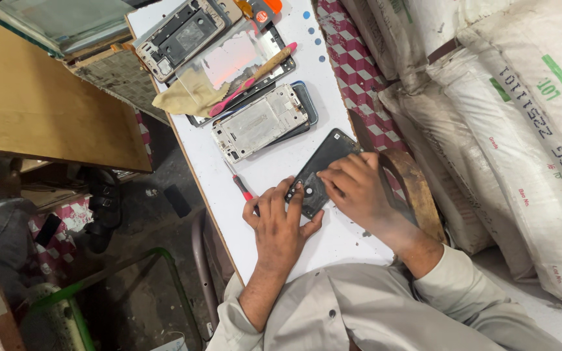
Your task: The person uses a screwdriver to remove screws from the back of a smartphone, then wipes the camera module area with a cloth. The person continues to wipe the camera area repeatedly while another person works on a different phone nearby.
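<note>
A black phone [326, 162] lies face down near the front of the white table [274, 162], its camera holes towards me. My left hand [280, 224] grips its near end, fingers on the left edge and thumb under the right corner. My right hand [359, 190] rests on top of it, fingertips pressing on the back cover near the middle. A small red-handled screwdriver [240, 182] lies on the table just left of my left hand.
Several stripped phone frames [260, 121] lie further back, with a yellow cloth [185, 95] and a pink-handled tool [254, 79]. White sacks [521, 130] are stacked on the right over a red-and-white chequered cloth [359, 71]. A wooden board [40, 104] sits on the left.
</note>
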